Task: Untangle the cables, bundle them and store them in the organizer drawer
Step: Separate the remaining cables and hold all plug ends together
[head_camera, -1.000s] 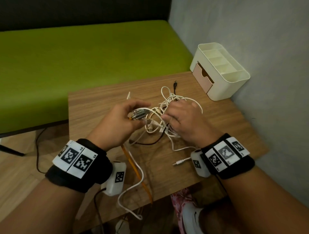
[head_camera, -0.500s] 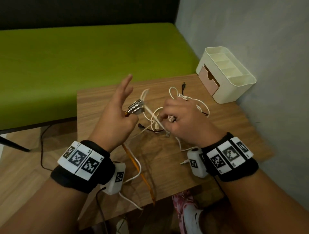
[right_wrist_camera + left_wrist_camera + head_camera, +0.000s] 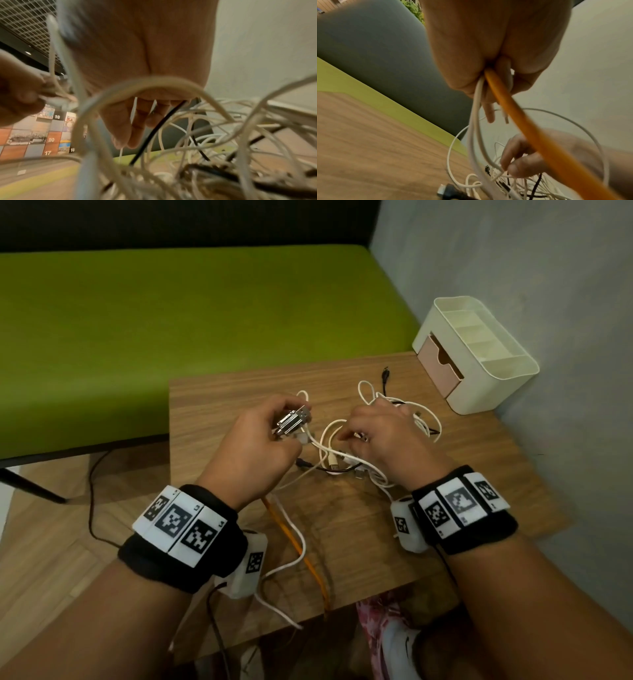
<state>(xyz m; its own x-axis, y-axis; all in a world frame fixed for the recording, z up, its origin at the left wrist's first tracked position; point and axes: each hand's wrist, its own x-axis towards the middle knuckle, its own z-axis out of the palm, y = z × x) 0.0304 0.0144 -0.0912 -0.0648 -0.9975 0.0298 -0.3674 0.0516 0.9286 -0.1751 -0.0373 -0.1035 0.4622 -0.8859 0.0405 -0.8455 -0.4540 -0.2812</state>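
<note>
A tangle of white and black cables point(image 3: 383, 419) lies mid-table. My left hand point(image 3: 274, 436) is lifted just left of it and grips a silver metal connector point(image 3: 294, 421). Its orange cable point(image 3: 301, 553) runs back over the near table edge. In the left wrist view that hand point(image 3: 493, 93) holds the orange cable point(image 3: 530, 129) together with a white cable point(image 3: 475, 121). My right hand point(image 3: 373, 436) reaches into the tangle, and its fingers point(image 3: 513, 166) pinch a thin white cable. The cream organizer point(image 3: 493, 378) stands at the back right, its pink drawer point(image 3: 442, 368) slightly open.
The small wooden table point(image 3: 233, 402) stands against a grey wall on the right, with a green bench point(image 3: 171, 320) behind it. A black plug end point(image 3: 386, 373) lies near the organizer. White cables hang over the near table edge point(image 3: 281, 607). A shoe point(image 3: 397, 645) shows below.
My left hand's fingers, spread half a second ago, have curled back round the metal connector. The right hand has stayed in the tangle, and the hands sit slightly further apart.
</note>
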